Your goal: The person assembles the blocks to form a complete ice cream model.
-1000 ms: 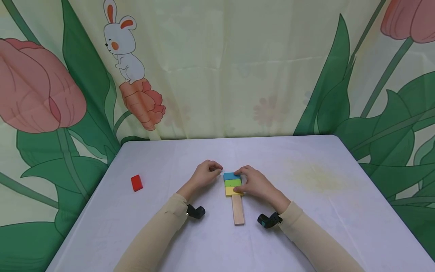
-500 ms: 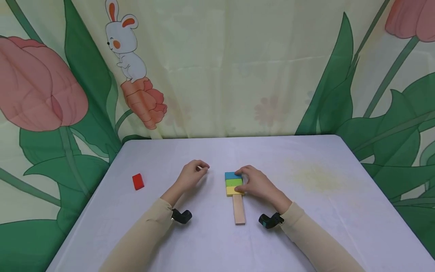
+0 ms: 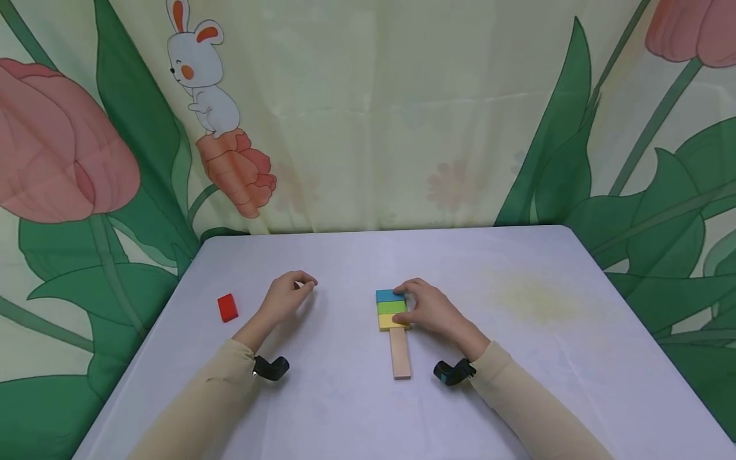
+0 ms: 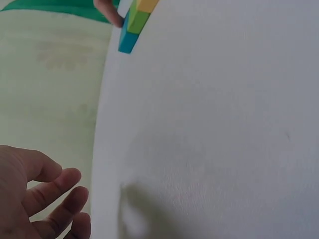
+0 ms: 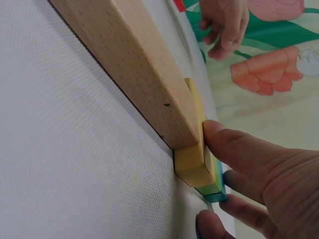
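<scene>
My right hand (image 3: pixel 430 310) holds a short row of wooden blocks on the table. Its thumb lies on the yellow block (image 3: pixel 386 322) and a fingertip touches the far blue block (image 3: pixel 386 295). Between these two sits a green block (image 3: pixel 391 307). A long plain wooden block (image 3: pixel 400 354) extends from the yellow one toward me; in the right wrist view its end (image 5: pixel 164 99) meets the yellow block's side. My left hand (image 3: pixel 285 298) is raised left of the row, fingers loosely bent around nothing. Nearest to it is a red block (image 3: pixel 227 308).
A white cloth covers the table (image 3: pixel 339 409). Behind it hangs a curtain (image 3: pixel 368 128) printed with tulips, leaves and a rabbit. A small black camera is worn on each wrist.
My left hand has moved left, away from the row of blocks and toward the red block. My right hand stays at the row, and the blocks keep their arrangement.
</scene>
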A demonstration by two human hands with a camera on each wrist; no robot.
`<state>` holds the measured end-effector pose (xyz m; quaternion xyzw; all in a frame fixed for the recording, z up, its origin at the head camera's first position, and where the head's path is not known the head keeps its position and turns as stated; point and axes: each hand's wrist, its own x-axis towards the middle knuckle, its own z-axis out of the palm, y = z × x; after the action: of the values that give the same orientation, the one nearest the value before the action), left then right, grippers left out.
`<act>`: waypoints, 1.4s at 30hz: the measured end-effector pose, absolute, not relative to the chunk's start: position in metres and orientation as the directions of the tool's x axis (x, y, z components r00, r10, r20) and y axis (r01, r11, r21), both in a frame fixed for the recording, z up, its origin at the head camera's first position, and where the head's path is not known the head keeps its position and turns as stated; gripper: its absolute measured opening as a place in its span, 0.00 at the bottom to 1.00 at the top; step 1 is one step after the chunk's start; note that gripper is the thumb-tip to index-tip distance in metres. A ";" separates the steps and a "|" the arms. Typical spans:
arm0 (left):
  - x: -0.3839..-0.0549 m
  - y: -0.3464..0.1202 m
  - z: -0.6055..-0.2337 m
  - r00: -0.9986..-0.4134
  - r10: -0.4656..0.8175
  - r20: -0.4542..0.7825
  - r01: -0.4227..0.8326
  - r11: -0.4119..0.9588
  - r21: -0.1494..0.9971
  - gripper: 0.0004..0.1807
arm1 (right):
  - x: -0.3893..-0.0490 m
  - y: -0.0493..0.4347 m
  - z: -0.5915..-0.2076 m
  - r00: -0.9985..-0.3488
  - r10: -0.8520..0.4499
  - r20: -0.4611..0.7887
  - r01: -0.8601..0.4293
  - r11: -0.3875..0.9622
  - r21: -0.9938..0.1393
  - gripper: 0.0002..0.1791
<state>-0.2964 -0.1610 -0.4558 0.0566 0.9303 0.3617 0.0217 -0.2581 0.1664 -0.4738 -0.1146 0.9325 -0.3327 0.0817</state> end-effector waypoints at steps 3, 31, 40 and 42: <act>-0.295 -0.178 -0.452 -0.996 0.085 -0.022 0.049 0.750 0.659 0.14 | -0.259 0.164 -0.473 -0.960 -0.270 -0.075 -0.163 0.756 -0.634 0.33; -0.284 -0.285 -0.466 -0.976 -0.219 0.009 -0.187 0.852 0.489 0.24 | -0.256 0.165 -0.474 -0.960 -0.271 -0.068 -0.171 0.762 -0.625 0.32; -0.282 -0.297 -0.471 -0.984 -0.180 0.014 -0.148 0.848 0.509 0.18 | -0.258 0.166 -0.474 -0.959 -0.278 -0.062 -0.181 0.761 -0.623 0.32; -0.282 -0.298 -0.471 -0.986 -0.168 0.025 -0.132 0.852 0.507 0.16 | -0.258 0.166 -0.474 -0.958 -0.279 -0.063 -0.180 0.759 -0.625 0.32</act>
<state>-0.2818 -0.2978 -0.4710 -0.0779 0.9617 0.2606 -0.0340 -0.2576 0.1658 -0.4741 -0.1226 0.9349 -0.3244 0.0761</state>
